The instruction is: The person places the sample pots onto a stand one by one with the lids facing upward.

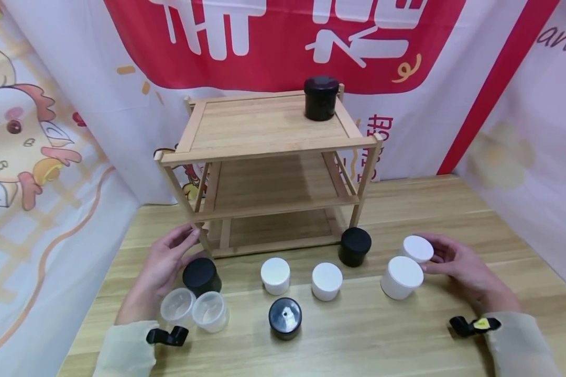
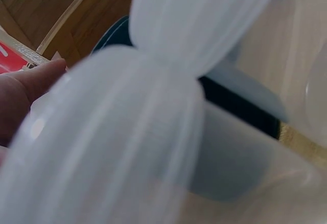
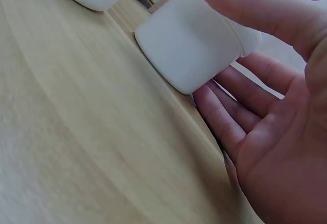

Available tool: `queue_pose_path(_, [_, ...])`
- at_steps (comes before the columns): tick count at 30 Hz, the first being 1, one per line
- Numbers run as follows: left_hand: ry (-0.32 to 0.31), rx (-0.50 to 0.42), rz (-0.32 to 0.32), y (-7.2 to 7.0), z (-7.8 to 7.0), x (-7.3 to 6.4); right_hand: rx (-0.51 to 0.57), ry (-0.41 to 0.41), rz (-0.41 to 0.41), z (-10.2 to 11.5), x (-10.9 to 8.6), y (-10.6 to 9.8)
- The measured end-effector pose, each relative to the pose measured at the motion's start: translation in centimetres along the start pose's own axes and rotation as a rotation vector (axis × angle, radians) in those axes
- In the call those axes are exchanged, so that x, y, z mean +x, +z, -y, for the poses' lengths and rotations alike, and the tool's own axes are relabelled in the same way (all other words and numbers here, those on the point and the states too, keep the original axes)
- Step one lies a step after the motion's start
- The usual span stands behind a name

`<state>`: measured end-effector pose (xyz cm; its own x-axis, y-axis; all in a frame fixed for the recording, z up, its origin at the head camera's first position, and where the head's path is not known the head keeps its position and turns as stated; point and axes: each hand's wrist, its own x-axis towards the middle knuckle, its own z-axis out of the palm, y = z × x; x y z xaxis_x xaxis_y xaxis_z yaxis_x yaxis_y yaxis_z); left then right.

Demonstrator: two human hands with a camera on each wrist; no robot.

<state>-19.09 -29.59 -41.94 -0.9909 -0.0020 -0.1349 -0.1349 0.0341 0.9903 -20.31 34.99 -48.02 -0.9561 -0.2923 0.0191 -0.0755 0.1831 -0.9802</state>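
At the far right of the head view, my right hand [image 1: 462,264] holds a white lidded jar [image 1: 417,248] by its side. The right wrist view shows the thumb over the jar's upper part and the fingers round the other side, with the base at the tabletop. Another white jar [image 1: 402,278] stands close in front of it. My left hand [image 1: 165,262] is at the front left leg of a three-tier wooden shelf [image 1: 264,154], thumb and fingers about the leg. Beside that wrist are a black jar [image 1: 202,276] and two translucent cups [image 1: 210,312], which block much of the left wrist view.
One black jar [image 1: 320,99] stands on the shelf's top right. On the table [image 1: 358,335] are two white jars [image 1: 275,276] in the middle, a shiny black jar [image 1: 285,318] nearer me and another black jar [image 1: 355,246] by the right leg. Printed cloth [image 1: 42,131] hangs behind and along both sides.
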Motion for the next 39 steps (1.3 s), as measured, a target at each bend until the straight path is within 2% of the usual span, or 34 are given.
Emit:
queue_pose_path(5, [0.006, 0.014, -0.007, -0.2, 0.0, -0.2, -0.039, 0.034, -0.026, 0.2, 0.3, 0.4])
queue_pose_path(13, [-0.012, 0.044, -0.015, -0.5, 0.0, -0.5, -0.032, 0.06, -0.027, -0.6, 0.5, 0.9])
queue_pose_path(20, [-0.012, 0.075, -0.026, -0.2, 0.1, -0.5, -0.061, 0.083, -0.044, -0.6, 0.2, 1.0])
queue_pose_path(27, [0.005, 0.108, 0.005, 0.6, 0.0, -0.4, 0.012, 0.066, -0.063, -0.9, -0.6, 0.9])
queue_pose_path(39, [0.0, 0.092, 0.003, 0.9, 0.0, -0.5, 0.062, 0.012, -0.058, -1.1, -0.1, 0.3])
